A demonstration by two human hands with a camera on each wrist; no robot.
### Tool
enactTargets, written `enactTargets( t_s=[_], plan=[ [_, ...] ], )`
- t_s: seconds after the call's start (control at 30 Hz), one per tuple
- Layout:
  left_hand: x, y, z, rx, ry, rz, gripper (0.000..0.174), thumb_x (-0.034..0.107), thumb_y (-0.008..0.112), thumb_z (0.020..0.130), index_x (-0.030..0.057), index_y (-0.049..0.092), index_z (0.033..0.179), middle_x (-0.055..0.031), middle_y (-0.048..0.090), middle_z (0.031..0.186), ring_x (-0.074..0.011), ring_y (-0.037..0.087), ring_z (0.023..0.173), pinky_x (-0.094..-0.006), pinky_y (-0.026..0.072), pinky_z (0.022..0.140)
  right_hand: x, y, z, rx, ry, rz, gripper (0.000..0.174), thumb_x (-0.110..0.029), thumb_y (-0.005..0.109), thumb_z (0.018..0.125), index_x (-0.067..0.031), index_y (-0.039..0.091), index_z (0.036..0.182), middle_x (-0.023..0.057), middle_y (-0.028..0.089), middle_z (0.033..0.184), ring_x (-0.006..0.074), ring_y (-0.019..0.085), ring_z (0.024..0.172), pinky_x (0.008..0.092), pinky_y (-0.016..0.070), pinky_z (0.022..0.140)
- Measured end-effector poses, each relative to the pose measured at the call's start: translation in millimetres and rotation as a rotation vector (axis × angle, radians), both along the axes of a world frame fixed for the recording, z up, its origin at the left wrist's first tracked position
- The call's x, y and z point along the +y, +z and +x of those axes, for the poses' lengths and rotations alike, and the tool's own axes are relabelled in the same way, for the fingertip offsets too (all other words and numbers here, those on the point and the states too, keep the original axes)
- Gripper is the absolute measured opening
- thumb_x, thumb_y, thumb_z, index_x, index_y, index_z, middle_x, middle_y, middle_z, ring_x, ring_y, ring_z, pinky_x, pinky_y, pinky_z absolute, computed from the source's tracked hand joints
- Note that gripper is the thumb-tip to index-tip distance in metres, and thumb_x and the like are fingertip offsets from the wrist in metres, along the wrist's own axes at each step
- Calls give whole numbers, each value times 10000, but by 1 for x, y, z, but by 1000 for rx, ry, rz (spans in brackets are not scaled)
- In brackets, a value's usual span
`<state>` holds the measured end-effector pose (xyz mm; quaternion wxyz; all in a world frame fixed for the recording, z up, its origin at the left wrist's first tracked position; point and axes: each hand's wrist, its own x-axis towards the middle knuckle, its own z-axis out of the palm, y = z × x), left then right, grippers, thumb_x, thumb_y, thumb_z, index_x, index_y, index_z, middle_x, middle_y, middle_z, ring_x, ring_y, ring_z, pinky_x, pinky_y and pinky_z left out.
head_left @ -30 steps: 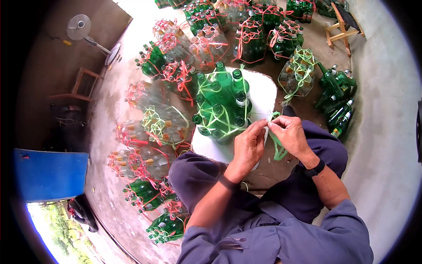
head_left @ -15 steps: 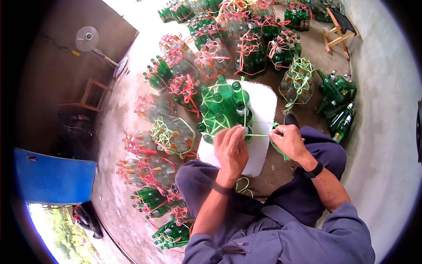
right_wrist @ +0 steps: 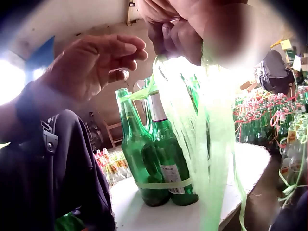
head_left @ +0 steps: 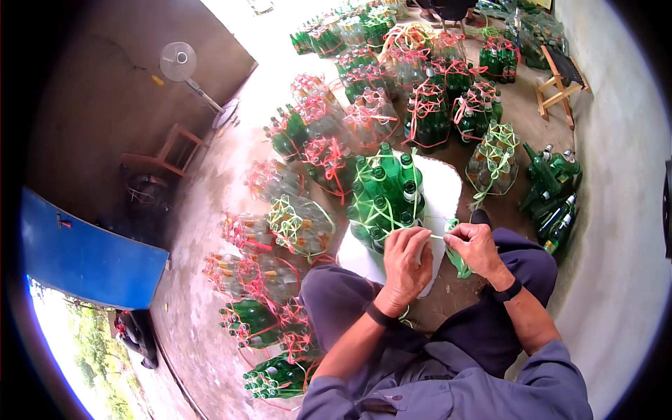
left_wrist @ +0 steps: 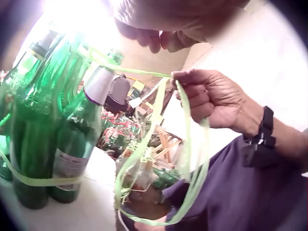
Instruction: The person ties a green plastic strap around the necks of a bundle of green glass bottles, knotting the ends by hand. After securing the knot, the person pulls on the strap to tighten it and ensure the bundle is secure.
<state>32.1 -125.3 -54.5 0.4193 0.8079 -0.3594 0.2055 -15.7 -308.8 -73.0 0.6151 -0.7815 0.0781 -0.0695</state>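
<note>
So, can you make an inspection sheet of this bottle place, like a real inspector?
Surface: white board, rough edge.
Job's things: green bottles stand grouped, pale green strap low around them.
Clutter: tied bottle bundles and a loose bottle heap on the floor.
Hands: right hand pinches pale green strap; left hand near the bottles, fingers loosely bent.
Cables: thin cord with a yellow end by the wall.
Surroundings: fan, stool.

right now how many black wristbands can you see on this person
2. The left band is just behind the left hand, the right band just behind the right hand. Others may be hidden from view.
</note>
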Motion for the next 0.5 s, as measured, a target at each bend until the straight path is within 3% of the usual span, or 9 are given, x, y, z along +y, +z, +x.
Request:
enactTargets(
  t_s=[0.03, 0.1, 0.13, 0.2, 0.23, 0.33, 0.5],
  plan=[
    [-2, -1, -5, -2, 1, -3, 322, -65, 678, 769, 21, 653, 1079, -130, 671, 1073, -309, 617, 897, -387, 497, 789, 1, 0, 0, -2, 1, -3, 157, -121, 713, 867, 36, 720, 863, 43, 697, 692, 59, 600, 646, 269, 492, 591],
    [-7, -2, -13, 307, -31, -92, 285, -51, 679, 827, 16, 650, 1103, -118, 682, 1005, -218, 642, 786, -324, 514, 690, 3, 1, 1, 4, 16, 80, 170, -139, 716, 875, 30, 731, 886, 24, 695, 707, 48, 588, 660, 258, 487, 595],
    [-9, -4, -14, 305, -34, -94, 285, -51, 679, 827, 16, 650, 1103, -118, 682, 1005, -218, 642, 786, -324, 514, 690, 4, 5, 1, 2, 13, 79, 170, -139, 716, 875, 30, 731, 886, 24, 695, 707, 48, 588, 660, 258, 487, 595],
    [-12, -8, -17, 538, -34, -233, 231, -20, 665, 895, 9, 642, 1123, -92, 689, 910, -126, 633, 720, -267, 507, 648, 5, 12, 1, 30, 40, 65, 189, -153, 712, 883, 31, 737, 914, 22, 707, 735, 48, 588, 676, 252, 485, 605],
    [-13, -8, -18, 502, -25, -224, 202, -3, 648, 931, 3, 639, 1133, -66, 690, 847, -97, 629, 758, -251, 505, 685, 4, 12, 1, 38, 47, 83, 198, -158, 703, 892, 33, 742, 928, 14, 713, 751, 46, 577, 673, 250, 480, 604],
    [-17, -3, -19, 492, -21, -265, 231, -3, 678, 888, 9, 647, 1117, -110, 689, 831, -157, 649, 691, -280, 528, 653, 3, 13, 1, 36, 64, 136, 196, -153, 703, 891, 33, 746, 935, 0, 705, 744, 39, 564, 668, 250, 476, 606],
    [-17, -2, -23, 395, 33, -177, 255, -21, 686, 843, 44, 665, 1089, -125, 686, 911, -232, 669, 747, -325, 534, 691, 2, 10, 1, 28, 76, 165, 195, -155, 699, 904, 31, 745, 943, -27, 666, 722, 23, 540, 707, 235, 467, 635]
  ],
)
